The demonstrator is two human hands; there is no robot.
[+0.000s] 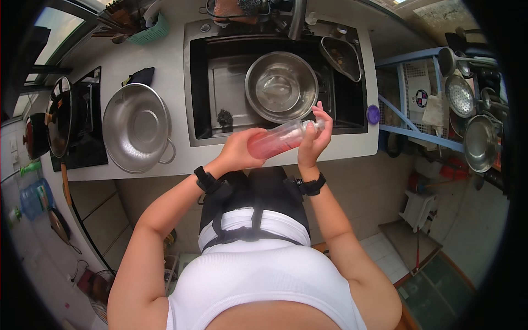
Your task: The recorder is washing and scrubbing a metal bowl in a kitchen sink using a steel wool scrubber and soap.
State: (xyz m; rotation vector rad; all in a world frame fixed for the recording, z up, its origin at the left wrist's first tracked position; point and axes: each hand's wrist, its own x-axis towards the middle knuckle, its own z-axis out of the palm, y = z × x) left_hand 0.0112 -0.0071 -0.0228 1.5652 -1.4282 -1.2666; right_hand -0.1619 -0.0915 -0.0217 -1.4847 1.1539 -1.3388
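Note:
My left hand [241,150] grips the lower end of a clear pump bottle [277,142] with pinkish-red liquid, tilted over the sink's front edge. My right hand [315,138] holds the bottle's pump top, its fingers curled around it. Just beyond the bottle, a round stainless steel basin [281,86] with some liquid in its bottom sits in the dark sink [231,78]. A dark scouring pad [225,118] lies on the sink floor to the basin's left.
A metal colander [138,128] stands on the counter [177,154] at left, beside a black cooktop [93,136] bearing a lidded pan. The faucet [298,20] and a strainer basket [341,57] are at the sink's back. A purple lid [373,114] lies right of the sink, near a blue rack [437,142].

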